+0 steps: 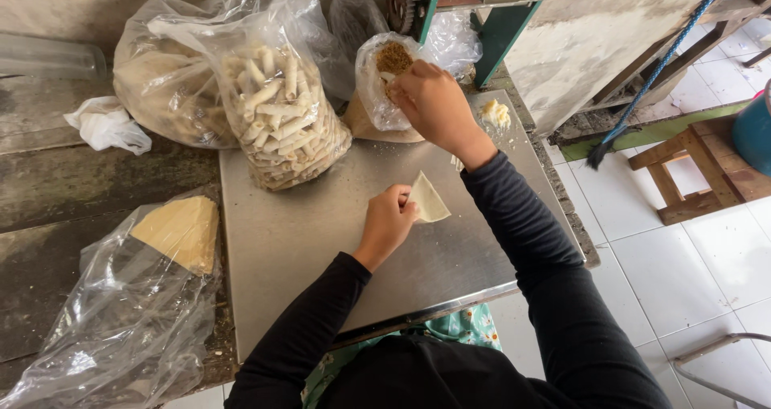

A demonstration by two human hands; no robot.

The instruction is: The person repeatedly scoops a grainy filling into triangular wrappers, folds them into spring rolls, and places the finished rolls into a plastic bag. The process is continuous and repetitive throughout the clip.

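My left hand (387,222) pinches a pale, folded triangular pastry wrapper (428,199) that lies on a metal sheet (305,232). My right hand (434,104) reaches into a small clear bag of brown crumbly filling (393,58) at the far side of the sheet, fingers closed at the filling. What the fingers hold is hidden. Both arms wear black sleeves.
A big clear bag of finished pale rolls (281,120) stands at the sheet's back left. A bag with a stack of wrappers (181,231) lies left on the dark bench. A small white lump (496,113) sits at the sheet's right edge. Wooden stool (699,168) stands on white tiles.
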